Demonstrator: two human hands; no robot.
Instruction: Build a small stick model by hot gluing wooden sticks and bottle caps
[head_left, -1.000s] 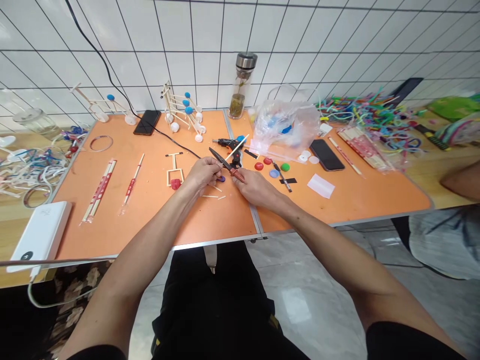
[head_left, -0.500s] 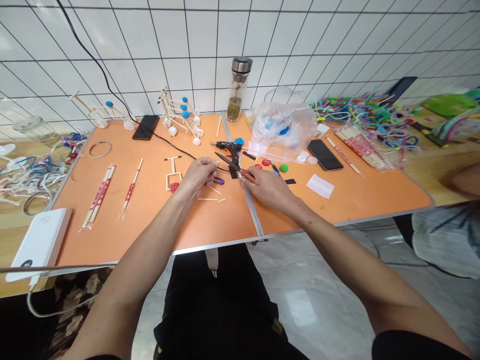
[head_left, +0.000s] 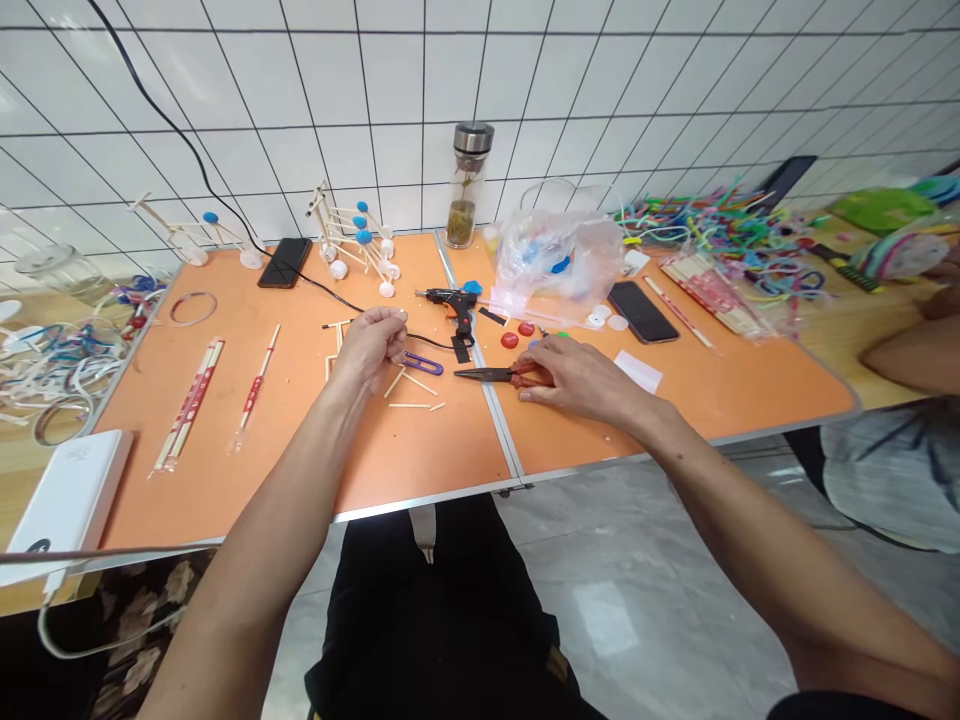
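Note:
My left hand (head_left: 373,345) is closed in a pinch, with a tiny pale tip at its fingers that is too small to name. Just below it, several thin wooden sticks (head_left: 410,405) and a purple utility knife (head_left: 424,364) lie on the orange table. My right hand (head_left: 574,380) grips the red handles of long-nose pliers (head_left: 487,375), whose dark jaws point left, low over the tabletop. Partly hidden behind my left hand is a small stick frame (head_left: 337,335). Beyond the pliers lies a black glue gun (head_left: 454,305).
Red bottle caps (head_left: 510,341) lie past the pliers. Stick models with bottle-cap wheels (head_left: 364,240), a glass bottle (head_left: 463,215) and a plastic bag (head_left: 555,260) stand along the wall. Phones (head_left: 643,312), wrapped chopsticks (head_left: 187,405) and a power bank (head_left: 71,490) surround my hands. Someone's arm (head_left: 911,350) shows at right.
My right hand has moved right and nearer with the pliers, away from my left hand, lowering them toward the table. My left hand, still pinching, has shifted slightly left.

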